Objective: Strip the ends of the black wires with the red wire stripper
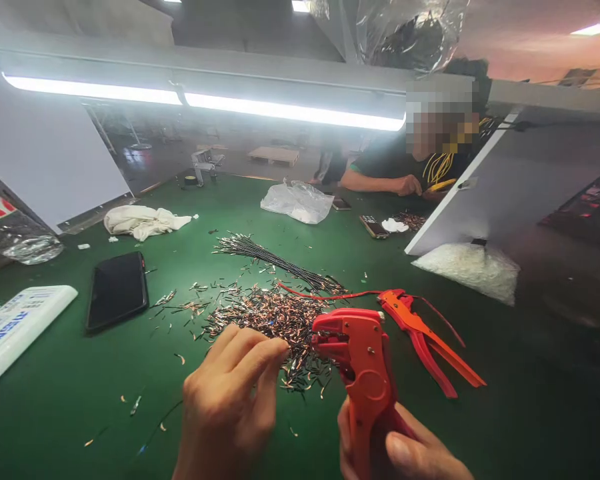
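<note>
Green table [55,413] under strip lights [280,110], right hand [405,453] gripping red stripper [365,373], left hand [230,393] pinched

Left hand [229,400], right hand [405,457]; bare.

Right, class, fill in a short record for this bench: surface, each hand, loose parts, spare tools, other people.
surface: green table
right hand: grip closed on red wire stripper
left hand: fingertips pinched together beside that stripper's head
loose parts: pile of copper wire offcuts by both hands; black wire bundle behind it
spare tool: orange stripper lying on table
other people: co-worker's hand across table
</note>
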Demonstrator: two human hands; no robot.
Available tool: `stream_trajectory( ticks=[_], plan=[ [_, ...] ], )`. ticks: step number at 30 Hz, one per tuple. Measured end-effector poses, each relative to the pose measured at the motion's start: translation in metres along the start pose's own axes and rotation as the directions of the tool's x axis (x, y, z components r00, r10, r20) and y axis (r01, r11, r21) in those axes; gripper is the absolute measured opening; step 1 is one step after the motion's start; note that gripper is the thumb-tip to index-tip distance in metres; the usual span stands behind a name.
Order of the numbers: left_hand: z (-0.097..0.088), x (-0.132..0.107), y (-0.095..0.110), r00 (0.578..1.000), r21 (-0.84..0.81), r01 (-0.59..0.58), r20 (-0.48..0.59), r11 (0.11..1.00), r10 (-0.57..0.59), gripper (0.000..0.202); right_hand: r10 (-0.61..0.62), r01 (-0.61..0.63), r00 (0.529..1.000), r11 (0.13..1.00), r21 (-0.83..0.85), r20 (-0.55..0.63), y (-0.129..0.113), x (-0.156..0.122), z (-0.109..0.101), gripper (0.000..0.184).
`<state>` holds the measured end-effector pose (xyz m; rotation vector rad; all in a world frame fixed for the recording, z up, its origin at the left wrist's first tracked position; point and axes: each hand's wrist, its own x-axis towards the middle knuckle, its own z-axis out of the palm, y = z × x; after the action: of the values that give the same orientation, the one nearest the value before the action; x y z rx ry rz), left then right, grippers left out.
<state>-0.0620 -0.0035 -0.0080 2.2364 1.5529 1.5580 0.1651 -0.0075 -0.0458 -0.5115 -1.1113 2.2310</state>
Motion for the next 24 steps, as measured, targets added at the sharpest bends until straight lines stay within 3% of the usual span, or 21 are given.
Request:
stream_trajectory(
  ticks=[3, 6, 9, 13, 19, 24],
  plan=[
    [0.001, 0.0, 0.0, 0.999, 0.017, -0.024, -0.032, 1.0, 0.024, 0.017, -0.053, 0.052, 0.998, 0.998, 0.023, 0.022, 0.006, 0.001, -0.005, 0.042],
    [0.003, 0.0, 0.001, 0.998, 0.027, -0.052, -0.038, 0.998, 0.053, 0.018, -0.009, 0.011, 1.0, 0.994, 0.106, -0.018, 0.01, 0.001, -0.006, 0.043],
    [0.005, -0.001, 0.004, 0.998, 0.022, -0.056, 0.004, 0.998, 0.056, 0.018, 0.082, -0.067, 0.993, 0.984, 0.168, -0.084, 0.009, 0.002, -0.003, 0.044],
    [0.009, -0.003, 0.008, 0.995, -0.007, -0.056, 0.087, 0.998, 0.057, 0.019, 0.038, -0.02, 0.996, 0.974, 0.224, -0.076, 0.013, 0.004, -0.003, 0.041],
    [0.002, -0.001, -0.002, 0.981, 0.033, -0.126, 0.154, 0.991, 0.12, 0.024, -0.05, 0.05, 0.998, 0.999, -0.006, -0.025, 0.006, 0.004, -0.004, 0.035],
    [-0.009, 0.001, -0.008, 0.982, 0.051, -0.133, 0.146, 0.99, 0.124, 0.026, 0.026, -0.022, 0.999, 0.991, -0.131, 0.029, -0.007, 0.0, -0.004, 0.034]
  ],
)
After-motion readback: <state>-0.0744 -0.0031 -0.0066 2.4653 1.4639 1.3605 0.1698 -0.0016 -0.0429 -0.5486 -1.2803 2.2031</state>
